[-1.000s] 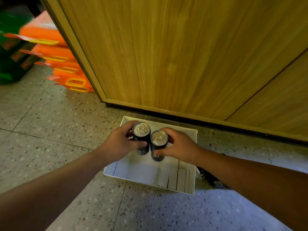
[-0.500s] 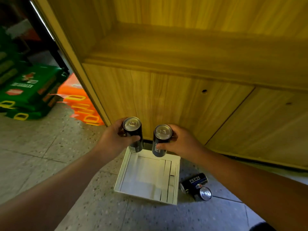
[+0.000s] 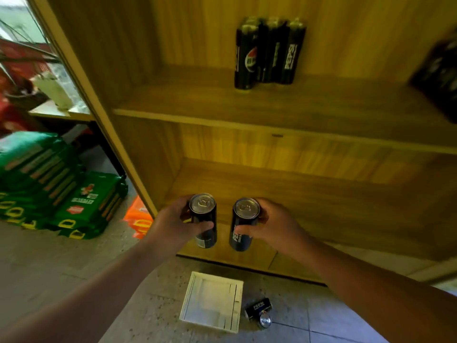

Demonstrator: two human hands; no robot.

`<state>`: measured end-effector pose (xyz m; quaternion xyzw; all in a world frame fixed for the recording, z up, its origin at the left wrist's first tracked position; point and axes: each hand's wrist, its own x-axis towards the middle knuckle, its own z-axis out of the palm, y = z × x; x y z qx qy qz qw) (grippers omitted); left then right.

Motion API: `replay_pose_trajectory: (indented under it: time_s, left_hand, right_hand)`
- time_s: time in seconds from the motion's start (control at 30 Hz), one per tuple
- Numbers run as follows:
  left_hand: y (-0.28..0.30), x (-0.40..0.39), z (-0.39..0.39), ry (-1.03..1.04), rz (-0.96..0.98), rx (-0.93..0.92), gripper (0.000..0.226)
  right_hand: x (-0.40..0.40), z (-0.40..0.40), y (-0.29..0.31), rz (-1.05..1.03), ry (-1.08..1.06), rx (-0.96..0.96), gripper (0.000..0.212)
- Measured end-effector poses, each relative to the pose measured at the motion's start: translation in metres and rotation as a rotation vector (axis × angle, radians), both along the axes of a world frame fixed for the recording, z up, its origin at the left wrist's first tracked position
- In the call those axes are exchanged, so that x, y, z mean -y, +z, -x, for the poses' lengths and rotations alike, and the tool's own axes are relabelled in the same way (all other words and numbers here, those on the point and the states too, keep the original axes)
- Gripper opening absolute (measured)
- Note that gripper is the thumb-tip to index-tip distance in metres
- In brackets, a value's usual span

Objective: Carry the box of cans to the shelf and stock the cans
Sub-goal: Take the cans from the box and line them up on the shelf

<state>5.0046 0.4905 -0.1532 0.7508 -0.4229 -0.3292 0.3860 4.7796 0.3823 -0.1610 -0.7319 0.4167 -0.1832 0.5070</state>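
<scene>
Both hands raised in front of the wooden shelf unit [image 3: 272, 115]. Left hand [image 3: 173, 225] wraps a dark can [image 3: 204, 220], upright, top facing the camera; right hand [image 3: 274, 226] wraps a second dark can [image 3: 243, 224], also upright. The two cans are near each other, not touching, level with the lower shelf board [image 3: 321, 199]. White box [image 3: 212, 302] lies on the floor at 6 o'clock below the hands, open, nothing visible inside. Just beside it at 3 o'clock, cans on the floor [image 3: 259, 311], on their sides. Upper shelf at 12 o'clock: cluster of standing cans [image 3: 268, 53].
</scene>
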Motion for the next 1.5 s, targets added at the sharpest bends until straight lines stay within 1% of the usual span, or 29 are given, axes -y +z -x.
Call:
replay_pose_trajectory:
  time_s: [0.03, 0.1, 0.2, 0.27, 0.4, 0.5, 0.67, 0.83, 0.97, 1.13, 1.33, 1.5]
  left_hand:
    - [0.029, 0.004, 0.006, -0.001, 0.016, 0.006, 0.053]
    - [0.086, 0.011, 0.019, 0.005, 0.029, 0.018, 0.054]
    - [0.151, 0.025, 0.031, 0.002, 0.049, 0.01, 0.061]
    - [0.187, 0.033, 0.038, -0.015, 0.069, 0.018, 0.06]
    - [0.242, 0.043, 0.055, -0.013, 0.127, 0.038, 0.052]
    - [0.262, 0.053, 0.061, 0.011, 0.149, 0.036, 0.054]
    - [0.269, 0.078, 0.053, 0.015, 0.157, 0.055, 0.063]
    - [0.264, 0.12, 0.031, 0.002, 0.193, 0.037, 0.065]
    - [0.256, 0.159, 0.015, -0.022, 0.24, 0.019, 0.061]
    - [0.246, 0.197, 0.009, -0.035, 0.252, -0.016, 0.062]
    - [0.23, 0.233, 0.018, -0.015, 0.266, -0.058, 0.057]
    - [0.222, 0.255, 0.029, 0.01, 0.271, -0.046, 0.057]
  right_hand:
    - [0.004, 0.003, 0.028, 0.009, -0.008, 0.009, 0.064]
    - [0.01, 0.011, 0.081, 0.015, -0.026, 0.018, 0.064]
    - [0.022, 0.024, 0.153, 0.069, -0.034, 0.012, 0.063]
    - [0.03, 0.034, 0.191, 0.098, -0.031, 0.019, 0.061]
    - [0.041, 0.049, 0.24, 0.098, -0.037, 0.029, 0.064]
    - [0.046, 0.052, 0.257, 0.095, -0.061, 0.037, 0.057]
    - [0.062, 0.039, 0.263, 0.075, -0.117, 0.058, 0.049]
    - [0.087, 0.016, 0.258, 0.121, -0.238, 0.043, 0.058]
    - [0.108, 0.002, 0.257, 0.142, -0.315, 0.013, 0.057]
    - [0.137, -0.006, 0.252, 0.127, -0.398, 0.03, 0.063]
    - [0.179, -0.01, 0.245, 0.162, -0.414, 0.026, 0.058]
    - [0.211, -0.009, 0.236, 0.168, -0.392, 0.018, 0.06]
